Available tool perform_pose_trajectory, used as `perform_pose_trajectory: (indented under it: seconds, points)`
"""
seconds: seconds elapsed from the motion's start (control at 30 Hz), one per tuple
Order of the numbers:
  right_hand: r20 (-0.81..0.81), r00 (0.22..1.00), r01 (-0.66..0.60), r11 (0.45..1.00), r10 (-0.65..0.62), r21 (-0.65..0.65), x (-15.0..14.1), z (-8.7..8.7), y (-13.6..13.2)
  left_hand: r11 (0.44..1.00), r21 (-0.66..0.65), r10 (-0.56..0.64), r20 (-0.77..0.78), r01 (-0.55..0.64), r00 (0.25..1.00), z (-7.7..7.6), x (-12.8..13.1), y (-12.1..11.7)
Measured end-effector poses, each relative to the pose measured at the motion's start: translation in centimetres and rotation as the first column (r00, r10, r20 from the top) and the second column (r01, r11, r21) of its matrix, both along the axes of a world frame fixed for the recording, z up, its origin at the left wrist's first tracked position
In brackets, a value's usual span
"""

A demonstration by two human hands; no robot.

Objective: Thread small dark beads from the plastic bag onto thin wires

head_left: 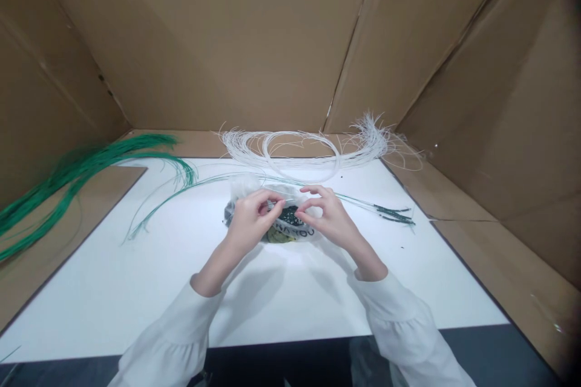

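Bag (303, 232), one, clear plastic with dark printed lettering, standing open on the white table (422, 290), between and partly behind the two hands; a yellow-green patch shows low on its front; contents, dark beads (290, 215) flecked with light glints, seen through the mouth. Left hand (250, 216), one, bare, raised at the left side of the bag, fingers curled, thumb and forefinger drawn together towards the bag mouth; whether a fine strand lies between them, too small to tell. Right hand (330, 219), one, bare, raised at the right side of the bag, fingers bent, thumb and forefinger tips close to each other near the beads; anything pinched there, too small to tell. Sleeves (170, 329), two, white, gathered near the cuffs. Thin green strands (175, 195), several, laid in a long arc across the table behind the bag, with dark thicker sections (394, 214) at the right end. Green bundle (82, 175), thick, in two long clumps at the far left, reaching over the table corner. White bundle (370, 145), frayed at both ends, along the back edge, with a loose white ring. Cardboard walls (254, 48), brown, enclosing the back and sides
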State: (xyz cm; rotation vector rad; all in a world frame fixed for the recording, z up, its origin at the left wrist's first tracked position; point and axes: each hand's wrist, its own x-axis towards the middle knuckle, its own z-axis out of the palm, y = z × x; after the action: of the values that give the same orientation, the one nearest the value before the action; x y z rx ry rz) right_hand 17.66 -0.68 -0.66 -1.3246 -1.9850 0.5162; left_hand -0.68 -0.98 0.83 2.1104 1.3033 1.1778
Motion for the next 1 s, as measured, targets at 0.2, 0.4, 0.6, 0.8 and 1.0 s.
perform_pose_trajectory:
  seconds: [0.2, 0.4, 0.6, 0.8, 1.0]
  points:
    - [0.417, 0.903, 0.052, 0.99, -0.102, 0.13, -0.4, -3.1, 0.5, 0.995, -0.1, -0.005, 0.056, 0.01, 0.998, 0.1, 0.0, 0.1]
    - [0.461, 0.883, 0.016, 0.987, -0.088, 0.158, -0.6, -3.3, 0.7, 0.992, -0.127, -0.007, 0.092, 0.019, 0.996, 0.1, 0.1, 0.1]
    - [0.399, 0.913, 0.041, 0.991, -0.089, 0.128, -0.4, -2.5, 0.7, 0.989, -0.15, 0.0, 0.107, 0.017, 0.994, 0.3, 0.1, 0.0]
    - [-0.076, 0.997, -0.023, 0.996, 0.03, 0.092, -0.3, -0.7, 0.3, 0.991, -0.128, -0.007, 0.118, 0.022, 0.993, 0.5, 0.3, -0.1]
    - [-0.69, 0.724, -0.217, 0.956, 0.021, -0.199, -1.1, 0.2, -0.4, 0.999, -0.042, 0.009, 0.187, -0.001, 0.982, 0.9, 0.4, -1.0]
